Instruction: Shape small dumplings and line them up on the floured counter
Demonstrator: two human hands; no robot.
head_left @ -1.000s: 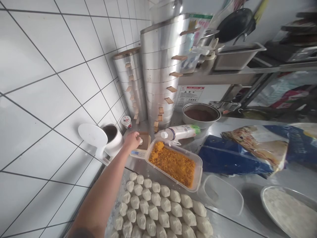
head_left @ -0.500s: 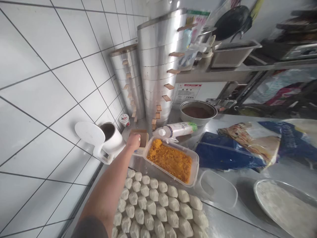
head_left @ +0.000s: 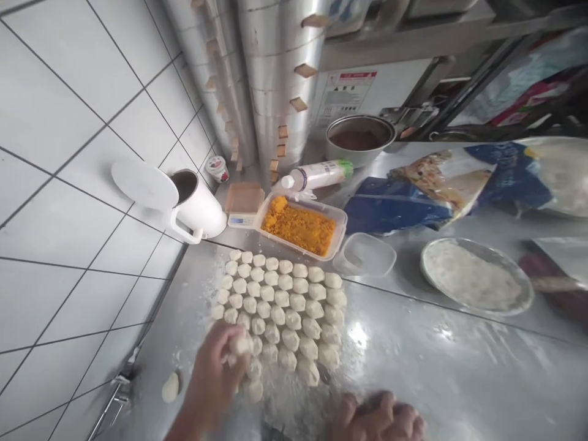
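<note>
A steel counter (head_left: 459, 380), dusted with flour, carries rows of dough pieces (head_left: 280, 306) at its middle. At 12 o'clock of them lies a clear tub of orange filling (head_left: 301, 225); at 11 o'clock a small scale (head_left: 243, 205) and a white jug (head_left: 197, 208) — lid open. At 2 o'clock sit an empty clear tub (head_left: 367, 256) and a metal plate of flour (head_left: 475, 283). A stray dough piece (head_left: 171, 387) lies at 8 o'clock.

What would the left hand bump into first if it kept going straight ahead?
Most likely the dough pieces. The left hand points up and away from the person, already touching the near corner of the rows, so they lie first in its way.
</note>
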